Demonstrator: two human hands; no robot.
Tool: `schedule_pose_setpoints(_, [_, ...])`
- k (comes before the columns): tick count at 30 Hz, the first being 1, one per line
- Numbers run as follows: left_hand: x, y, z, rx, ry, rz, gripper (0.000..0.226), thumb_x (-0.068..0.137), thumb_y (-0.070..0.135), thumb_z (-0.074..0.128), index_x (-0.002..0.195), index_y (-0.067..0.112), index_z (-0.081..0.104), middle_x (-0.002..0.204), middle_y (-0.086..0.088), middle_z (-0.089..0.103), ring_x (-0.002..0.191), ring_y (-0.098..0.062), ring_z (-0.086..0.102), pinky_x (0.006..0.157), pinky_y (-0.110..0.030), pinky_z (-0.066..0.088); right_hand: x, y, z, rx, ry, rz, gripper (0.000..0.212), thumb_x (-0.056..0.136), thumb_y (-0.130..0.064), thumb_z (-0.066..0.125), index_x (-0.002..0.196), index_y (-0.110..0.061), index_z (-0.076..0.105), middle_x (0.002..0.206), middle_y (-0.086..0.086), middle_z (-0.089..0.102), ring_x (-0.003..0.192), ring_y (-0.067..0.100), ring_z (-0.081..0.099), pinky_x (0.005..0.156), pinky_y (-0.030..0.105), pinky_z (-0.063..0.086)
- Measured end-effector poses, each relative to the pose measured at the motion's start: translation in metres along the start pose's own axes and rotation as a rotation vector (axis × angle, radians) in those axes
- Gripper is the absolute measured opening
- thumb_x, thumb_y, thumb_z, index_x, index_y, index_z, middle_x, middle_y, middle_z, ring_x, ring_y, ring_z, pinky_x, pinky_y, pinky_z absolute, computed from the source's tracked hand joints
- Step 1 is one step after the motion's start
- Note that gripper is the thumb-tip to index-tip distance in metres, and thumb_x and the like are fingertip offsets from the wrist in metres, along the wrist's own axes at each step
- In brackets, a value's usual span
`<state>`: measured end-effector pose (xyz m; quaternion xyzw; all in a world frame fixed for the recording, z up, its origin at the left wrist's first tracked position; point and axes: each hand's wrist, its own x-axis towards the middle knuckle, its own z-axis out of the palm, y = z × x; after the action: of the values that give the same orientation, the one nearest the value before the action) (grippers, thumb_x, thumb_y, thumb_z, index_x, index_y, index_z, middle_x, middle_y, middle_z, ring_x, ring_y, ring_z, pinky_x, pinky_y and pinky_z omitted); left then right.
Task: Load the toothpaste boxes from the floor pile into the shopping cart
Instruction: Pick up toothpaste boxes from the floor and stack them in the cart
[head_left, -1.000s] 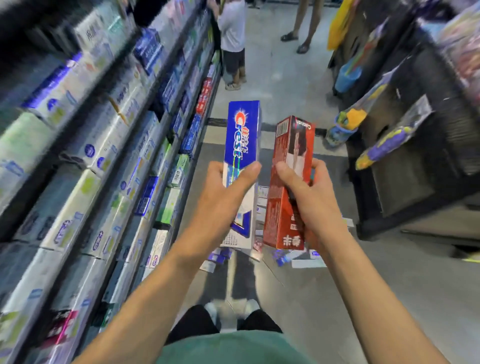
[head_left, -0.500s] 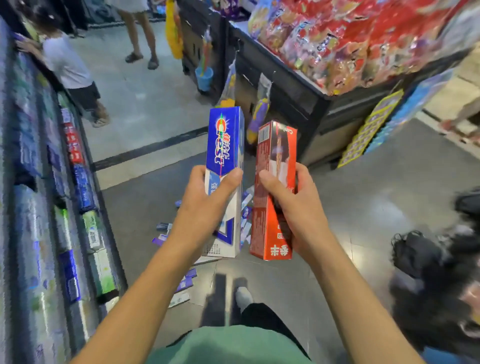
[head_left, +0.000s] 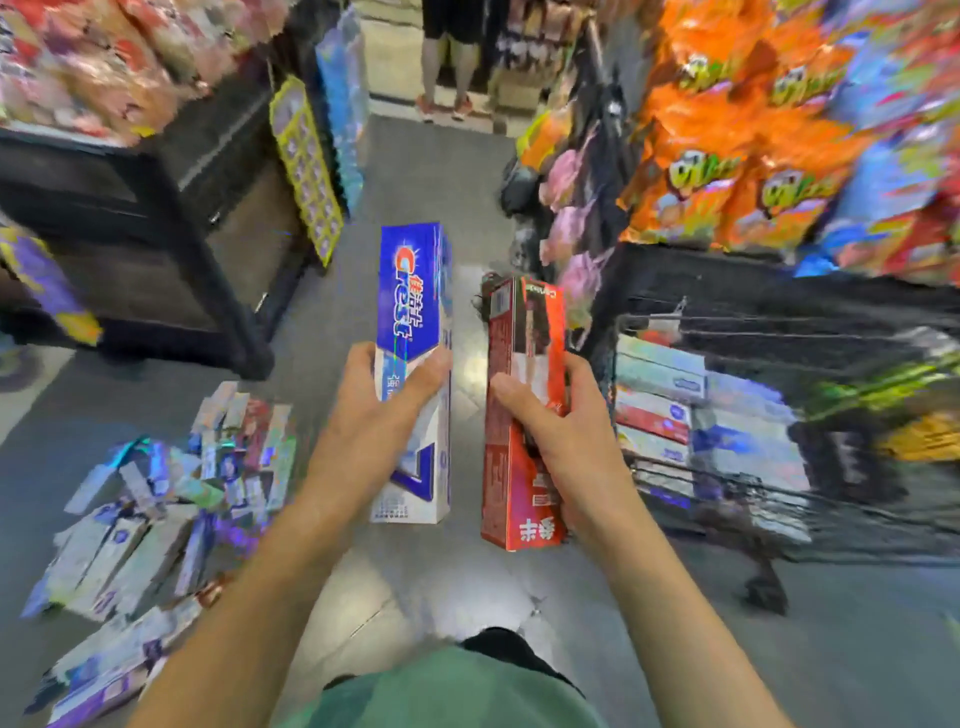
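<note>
Blue and white Crest box in the left hand, red box in the right hand, both held upright out in front. Each of the hands is wrapped round the middle of its box, thumb on the near face and fingers curled behind, so it's a proper grip on both sides. The two boxes sit side by side with a gap between them, not touching.

Progress-wise I'd call it partway at best. The shopping cart is off to the right, black wire, and it's already got a stack of boxes lying flat against its left end, several layers high by the look of it. There's other stuff deeper in the cart, something yellow and something green, but it's too smeared to say what.

The floor pile is still big though. It's spread out to the lower left, loads of mostly white and purple boxes lying every which way, some overlapping, on the grey floor. So plenty left to shift.

My guess is these two go into the cart next, since the right hand is already near its left end. Edges of the shot are heavily blurred.
</note>
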<state>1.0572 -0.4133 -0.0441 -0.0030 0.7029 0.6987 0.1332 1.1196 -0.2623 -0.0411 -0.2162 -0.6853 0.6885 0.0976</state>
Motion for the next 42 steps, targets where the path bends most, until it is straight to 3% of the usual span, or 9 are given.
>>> schedule_pose_setpoints(4, [0.002,-0.008,0.100,0.037,-0.186,-0.028,0.049,0.076,0.054,0.080,0.109,0.026,0.056,0.094,0.010,0.075,0.083,-0.006,0.073,0.070,-0.027,0.057,0.003,0.015,-0.096,0.039,0.161,0.017,0.051,0.084,-0.039,0.080,0.126,-0.031,0.053,0.116,-0.008,0.071,0.105,0.011,0.070,0.096,0.042,0.055])
schedule_pose_setpoints(6, [0.000,-0.013,0.152,0.057,-0.267,-0.047,0.054,0.072,0.055,0.078,0.112,0.026,0.056,0.095,0.011,0.076,0.084,-0.009,0.074,0.074,-0.032,0.057,0.002,0.021,-0.145,0.053,0.244,0.016,0.051,0.085,-0.034,0.080,0.128,-0.028,0.053,0.116,-0.008,0.071,0.104,0.010,0.070,0.096,0.039,0.055])
schedule_pose_setpoints(9, [-0.009,-0.018,0.225,0.063,-0.371,-0.052,0.062,0.070,0.052,0.085,0.115,0.022,0.054,0.093,0.013,0.075,0.080,-0.006,0.074,0.065,-0.022,0.056,-0.002,0.029,-0.215,0.078,0.340,0.018,0.051,0.084,-0.030,0.081,0.128,-0.026,0.054,0.112,-0.011,0.073,0.103,0.007,0.070,0.091,0.031,0.054])
schedule_pose_setpoints(15, [-0.009,-0.039,0.329,0.118,-0.525,-0.103,0.058,0.067,0.042,0.080,0.116,0.022,0.054,0.101,0.008,0.077,0.088,-0.011,0.075,0.068,-0.024,0.057,-0.012,0.051,-0.321,0.129,0.518,0.075,0.046,0.086,-0.028,0.080,0.125,-0.028,0.057,0.114,-0.009,0.072,0.104,0.009,0.070,0.091,0.034,0.054])
schedule_pose_setpoints(22, [0.018,-0.057,0.395,0.210,-0.587,-0.144,0.057,0.071,0.040,0.079,0.119,0.026,0.052,0.101,0.012,0.076,0.088,-0.009,0.075,0.065,-0.022,0.059,0.002,0.069,-0.383,0.216,0.604,0.148,0.043,0.085,-0.026,0.078,0.123,-0.027,0.057,0.115,0.000,0.072,0.099,0.013,0.071,0.078,0.023,0.055])
schedule_pose_setpoints(28, [0.060,-0.079,0.446,0.267,-0.579,-0.209,0.065,0.065,0.043,0.083,0.120,0.025,0.053,0.109,0.002,0.075,0.095,-0.019,0.075,0.086,-0.046,0.060,0.047,0.078,-0.423,0.171,0.607,0.210,0.042,0.086,-0.030,0.078,0.122,-0.028,0.057,0.111,-0.004,0.073,0.097,0.013,0.072,0.083,0.031,0.056])
schedule_pose_setpoints(32, [0.095,-0.092,0.472,0.299,-0.603,-0.238,0.065,0.066,0.058,0.086,0.116,0.031,0.053,0.111,0.005,0.075,0.097,-0.022,0.075,0.087,-0.056,0.059,0.085,0.082,-0.451,0.161,0.600,0.250,0.036,0.088,-0.025,0.075,0.120,-0.027,0.057,0.105,-0.007,0.074,0.092,0.009,0.072,0.076,0.024,0.054])
schedule_pose_setpoints(38, [0.145,-0.113,0.514,0.374,-0.677,-0.237,0.062,0.071,0.060,0.082,0.119,0.036,0.050,0.118,0.007,0.071,0.103,-0.021,0.072,0.086,-0.054,0.059,0.136,0.092,-0.497,0.073,0.620,0.304,0.040,0.086,-0.023,0.079,0.119,-0.029,0.057,0.106,-0.006,0.073,0.093,0.009,0.071,0.080,0.025,0.053])
schedule_pose_setpoints(42, [0.159,-0.121,0.535,0.423,-0.697,-0.229,0.050,0.083,0.048,0.079,0.121,0.032,0.050,0.111,0.009,0.070,0.096,-0.014,0.072,0.075,-0.036,0.059,0.154,0.101,-0.526,0.052,0.609,0.338,0.041,0.087,-0.018,0.078,0.122,-0.027,0.057,0.107,0.000,0.074,0.094,0.017,0.073,0.079,0.032,0.058])
